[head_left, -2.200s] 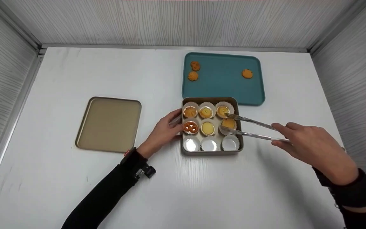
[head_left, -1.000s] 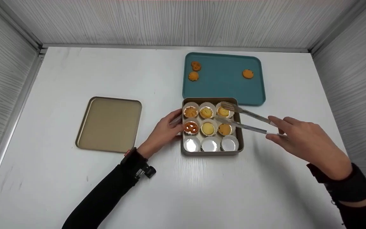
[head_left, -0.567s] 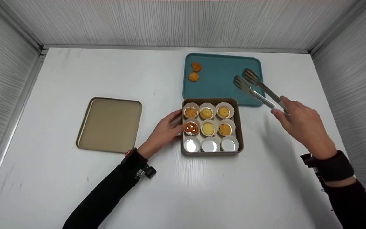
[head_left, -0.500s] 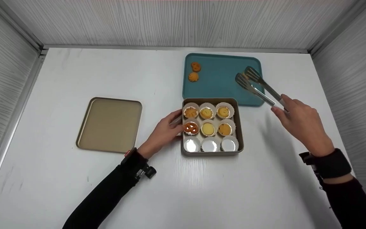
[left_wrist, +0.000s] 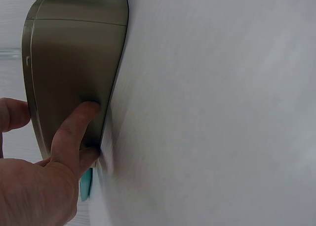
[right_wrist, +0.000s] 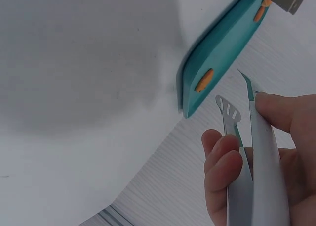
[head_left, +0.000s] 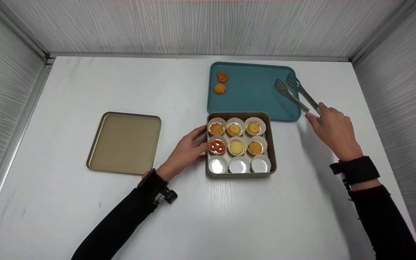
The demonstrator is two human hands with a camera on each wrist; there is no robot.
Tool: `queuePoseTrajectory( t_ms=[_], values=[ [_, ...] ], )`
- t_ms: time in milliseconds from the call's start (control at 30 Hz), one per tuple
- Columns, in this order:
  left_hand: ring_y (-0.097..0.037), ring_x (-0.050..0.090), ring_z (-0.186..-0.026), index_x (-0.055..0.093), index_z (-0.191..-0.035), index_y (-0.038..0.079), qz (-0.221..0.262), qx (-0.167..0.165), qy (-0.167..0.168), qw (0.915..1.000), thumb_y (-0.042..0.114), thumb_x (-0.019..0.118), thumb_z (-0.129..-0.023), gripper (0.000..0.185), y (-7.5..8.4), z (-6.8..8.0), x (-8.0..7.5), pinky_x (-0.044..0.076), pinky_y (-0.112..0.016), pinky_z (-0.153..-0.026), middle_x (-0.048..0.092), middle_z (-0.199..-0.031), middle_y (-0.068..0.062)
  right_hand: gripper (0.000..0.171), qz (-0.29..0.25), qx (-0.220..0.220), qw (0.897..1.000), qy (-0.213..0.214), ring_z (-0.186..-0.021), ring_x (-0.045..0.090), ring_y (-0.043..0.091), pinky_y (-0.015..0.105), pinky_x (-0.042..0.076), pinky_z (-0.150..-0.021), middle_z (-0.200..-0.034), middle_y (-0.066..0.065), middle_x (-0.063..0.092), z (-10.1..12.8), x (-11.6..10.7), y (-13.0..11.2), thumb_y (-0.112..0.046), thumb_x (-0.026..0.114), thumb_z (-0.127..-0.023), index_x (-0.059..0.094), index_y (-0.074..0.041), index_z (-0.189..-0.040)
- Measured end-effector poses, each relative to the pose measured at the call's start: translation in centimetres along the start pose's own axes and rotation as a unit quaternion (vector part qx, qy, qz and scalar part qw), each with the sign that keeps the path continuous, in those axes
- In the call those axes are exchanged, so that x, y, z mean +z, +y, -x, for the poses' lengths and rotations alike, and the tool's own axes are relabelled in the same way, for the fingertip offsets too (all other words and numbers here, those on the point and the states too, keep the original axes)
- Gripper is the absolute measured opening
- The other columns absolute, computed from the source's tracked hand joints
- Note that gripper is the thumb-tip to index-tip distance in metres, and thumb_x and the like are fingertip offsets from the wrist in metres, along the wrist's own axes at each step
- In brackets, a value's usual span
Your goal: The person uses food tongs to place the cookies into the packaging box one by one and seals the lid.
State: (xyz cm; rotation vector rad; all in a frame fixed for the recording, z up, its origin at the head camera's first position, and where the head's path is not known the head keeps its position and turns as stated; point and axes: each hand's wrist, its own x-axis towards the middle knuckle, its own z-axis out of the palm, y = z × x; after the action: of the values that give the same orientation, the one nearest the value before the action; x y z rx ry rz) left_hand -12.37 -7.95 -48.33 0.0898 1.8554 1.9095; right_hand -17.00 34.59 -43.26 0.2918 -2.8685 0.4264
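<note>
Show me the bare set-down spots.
Bare: table in front of the tin; table behind the gold tray; the middle of the teal tray, right of two cookies.
Crowded: the tin's left side, touched by the left hand; the teal tray's right end, below the tongs.

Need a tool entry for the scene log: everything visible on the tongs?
The tongs look metallic: two arms with flared, slotted heads and smooth, broad handles. The right hand grips them, thumb on one arm, fingers on the other. The arms stand apart, pointing forward and leftward over the right end of the teal tray. Nothing shows gripped; the right wrist view shows the heads apart from the nearby cookie.
</note>
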Motion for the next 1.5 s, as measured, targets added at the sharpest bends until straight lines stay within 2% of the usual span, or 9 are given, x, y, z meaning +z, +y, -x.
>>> queuePoseTrajectory(
  t_ms=[133,233,467,700,933,1167,1500],
  values=[
    [-0.027,0.043,-0.146,0.029,-0.163,0.007,0.000,-0.001,0.002,1.0000,0.009,0.057,-0.103,0.066,0.0,0.0,0.0,0.054,-0.046,-0.101,0.032,-0.166,-0.013,0.043,0.004,0.004,1.000,-0.005,-0.063,0.060,0.043,0.062,0.051,-0.054,-0.074,0.030,0.060,-0.3,0.6,0.3,-0.022,0.067,-0.102,0.062,0.019,-0.114],
    [-0.028,0.042,-0.147,0.030,-0.163,0.006,-0.002,-0.001,0.004,1.0000,0.009,0.057,-0.103,0.066,0.0,-0.1,0.1,0.054,-0.046,-0.102,0.032,-0.167,-0.013,0.041,0.004,0.009,1.000,-0.006,-0.061,0.058,0.041,0.061,0.049,-0.053,-0.072,0.027,0.058,-0.5,0.9,0.4,-0.023,0.065,-0.103,0.062,0.017,-0.108],
    [-0.028,0.044,-0.145,0.029,-0.163,0.008,-0.006,-0.003,0.006,1.0000,0.011,0.059,-0.103,0.067,0.0,-0.1,0.1,0.055,-0.046,-0.099,0.032,-0.167,-0.012,0.041,-0.002,0.029,0.999,-0.025,-0.061,0.056,0.040,0.059,0.047,-0.053,-0.071,0.025,0.056,-0.7,1.0,0.4,-0.025,0.063,-0.104,0.061,0.016,-0.104],
    [-0.029,0.046,-0.144,0.028,-0.163,0.006,0.001,0.005,-0.001,1.0000,0.007,0.055,-0.102,0.066,-0.1,-0.2,0.0,0.055,-0.046,-0.100,0.030,-0.167,-0.013,0.040,0.006,0.002,1.000,-0.006,-0.063,0.061,0.047,0.063,0.049,-0.053,-0.071,0.028,0.059,-0.4,1.1,0.1,-0.023,0.066,-0.103,0.062,0.017,-0.101],
    [-0.029,0.045,-0.144,0.029,-0.163,0.006,-0.001,0.004,0.003,1.0000,0.009,0.057,-0.102,0.067,0.0,-0.2,0.0,0.054,-0.046,-0.101,0.030,-0.167,-0.012,0.037,0.000,0.008,1.000,-0.012,-0.061,0.059,0.044,0.061,0.047,-0.052,-0.069,0.025,0.057,-0.8,1.1,-0.3,-0.023,0.065,-0.103,0.060,0.012,-0.095],
    [-0.028,0.046,-0.143,0.029,-0.163,0.007,0.000,-0.003,0.005,1.0000,0.010,0.058,-0.103,0.067,0.0,-0.1,0.0,0.055,-0.045,-0.100,0.032,-0.167,-0.011,0.041,0.000,0.012,1.000,-0.019,-0.065,0.063,0.047,0.063,0.051,-0.055,-0.076,0.030,0.061,-1.1,1.6,-0.5,-0.020,0.067,-0.102,0.062,0.019,-0.109],
    [-0.029,0.048,-0.142,0.030,-0.163,0.008,-0.003,0.002,0.004,1.0000,0.009,0.059,-0.102,0.067,-0.1,-0.2,-0.1,0.055,-0.045,-0.101,0.032,-0.167,-0.012,0.043,0.012,0.009,1.000,-0.011,-0.064,0.063,0.049,0.064,0.051,-0.053,-0.078,0.031,0.061,-0.9,2.2,-0.3,-0.022,0.068,-0.102,0.062,0.019,-0.116]
  ],
)
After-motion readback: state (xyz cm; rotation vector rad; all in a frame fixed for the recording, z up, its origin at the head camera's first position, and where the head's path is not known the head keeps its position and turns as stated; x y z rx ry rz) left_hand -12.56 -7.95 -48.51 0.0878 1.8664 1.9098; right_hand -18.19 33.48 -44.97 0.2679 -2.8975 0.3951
